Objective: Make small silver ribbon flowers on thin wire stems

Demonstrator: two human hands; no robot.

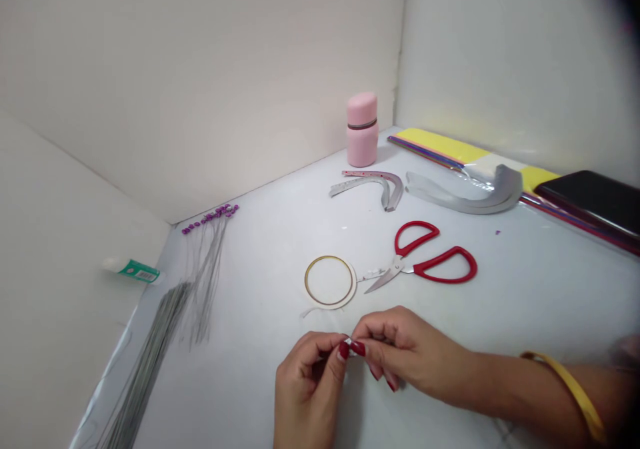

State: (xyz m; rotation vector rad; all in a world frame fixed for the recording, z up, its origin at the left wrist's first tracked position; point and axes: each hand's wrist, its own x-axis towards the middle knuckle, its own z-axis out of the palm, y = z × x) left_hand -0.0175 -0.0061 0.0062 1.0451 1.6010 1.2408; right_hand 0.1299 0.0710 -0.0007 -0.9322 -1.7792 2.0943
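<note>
While your two hands meet low in the head view, the white tabletop [255, 376] spreads out around them, pale and slightly glossy. Your left hand [309, 386] is curled, its thumb and forefinger closed in a pinch; your right hand [407, 348] pinches opposite, its other fingers loosely bent. Between your fingertips is a small pale piece [349, 344], mostly covered, so you cannot tell its shape. A yellow band [575, 389] circles your right forearm.

Just beyond your hands lies a tape ring [354, 284], with red-handled scissors [399, 264] spread open to its right. Farther back you have two bent strips [397, 189], a curled translucent strip [460, 204] and a pink bottle [363, 144] standing upright near the corner. Along the right wall [510, 56], a dark flat case [595, 199] rests on a packet of coloured sheets [440, 144].

To your left, purple-tipped wires [207, 269] fan out near the back wall [240, 76]. A thick bundle of bare wires [153, 356] lies along the table's left side, near a green-labelled tube [139, 271].
</note>
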